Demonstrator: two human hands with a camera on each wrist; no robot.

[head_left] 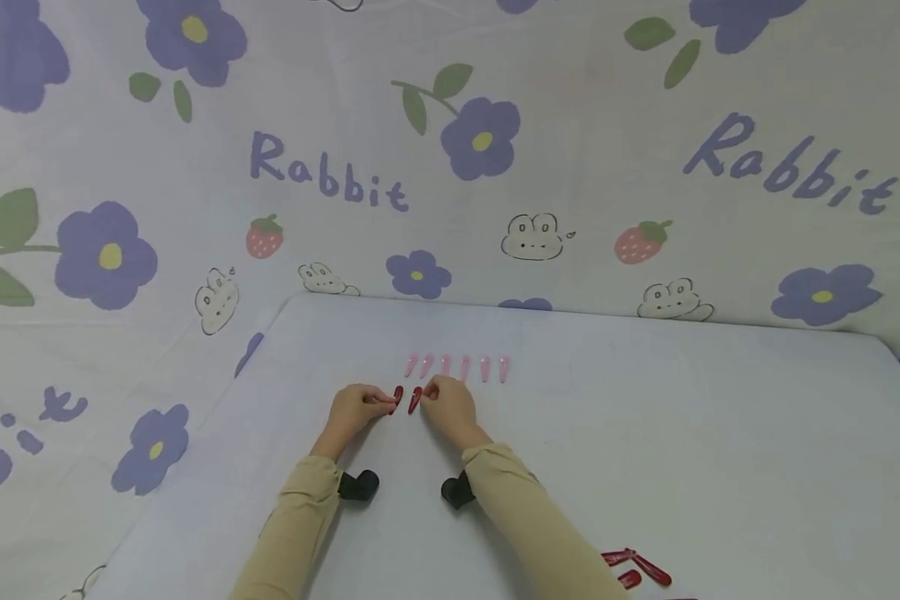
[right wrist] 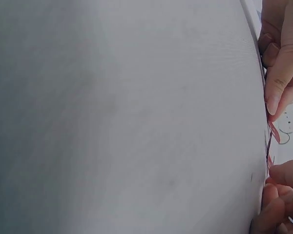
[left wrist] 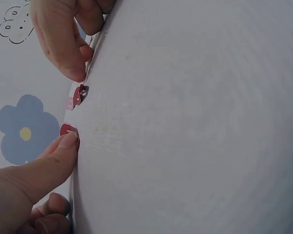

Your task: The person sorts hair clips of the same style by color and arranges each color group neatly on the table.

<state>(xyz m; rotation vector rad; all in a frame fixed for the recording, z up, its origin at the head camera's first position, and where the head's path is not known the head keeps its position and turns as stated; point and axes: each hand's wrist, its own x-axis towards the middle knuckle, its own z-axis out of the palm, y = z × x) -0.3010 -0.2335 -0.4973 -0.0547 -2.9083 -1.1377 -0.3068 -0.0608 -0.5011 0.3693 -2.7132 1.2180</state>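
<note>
Two red snap hair clips lie side by side on the white table in the head view. My left hand (head_left: pixel 356 410) pinches the left red clip (head_left: pixel 397 395) between thumb and fingertips. Its rounded end shows beyond the thumb in the left wrist view. The right red clip (head_left: pixel 415 400) stands slanted just left of my right hand (head_left: pixel 452 406), whose bent fingertips are at its edge. In the left wrist view that clip (left wrist: pixel 78 95) shows just below the right fingertip, not between the fingers. Above both hands runs a row of several pink hair clips (head_left: pixel 465 367).
More red hair clips (head_left: pixel 651 568) lie in a loose group at the front right, partly behind the right sleeve (head_left: pixel 543 517). A cloth backdrop (head_left: pixel 592 150) with flowers, rabbits and strawberries rises behind the table's far edge. Black wrist mounts (head_left: pixel 360 485) sit at both wrists.
</note>
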